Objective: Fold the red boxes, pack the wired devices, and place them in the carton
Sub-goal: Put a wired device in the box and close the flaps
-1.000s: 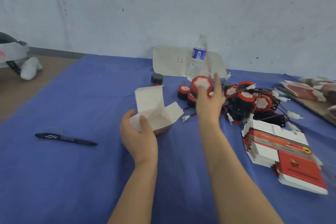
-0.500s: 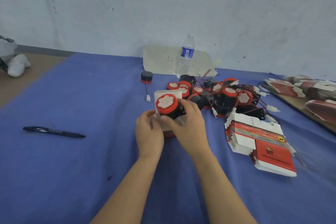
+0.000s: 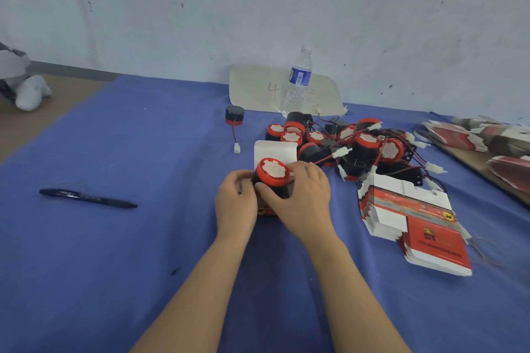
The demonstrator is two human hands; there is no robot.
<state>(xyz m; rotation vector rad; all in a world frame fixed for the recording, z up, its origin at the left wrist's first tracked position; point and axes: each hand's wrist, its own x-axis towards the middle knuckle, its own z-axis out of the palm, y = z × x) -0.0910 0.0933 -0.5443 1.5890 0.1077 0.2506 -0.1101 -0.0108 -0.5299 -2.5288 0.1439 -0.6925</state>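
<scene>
Together, your left hand (image 3: 235, 203) steadies the red box (image 3: 275, 152) while your right hand (image 3: 301, 198) grasps the wired device (image 3: 272, 172) at its opening.

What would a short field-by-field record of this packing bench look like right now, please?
left hand: holds the open red box, whose white flap is upright
right hand: grips a wired device, red cap up, at the box's opening
device pile: right of the box, wires tangled
flat boxes: stacked further right
pen: lying left on the blue cloth
water bottle: upright at the back
carton: not in view
</scene>
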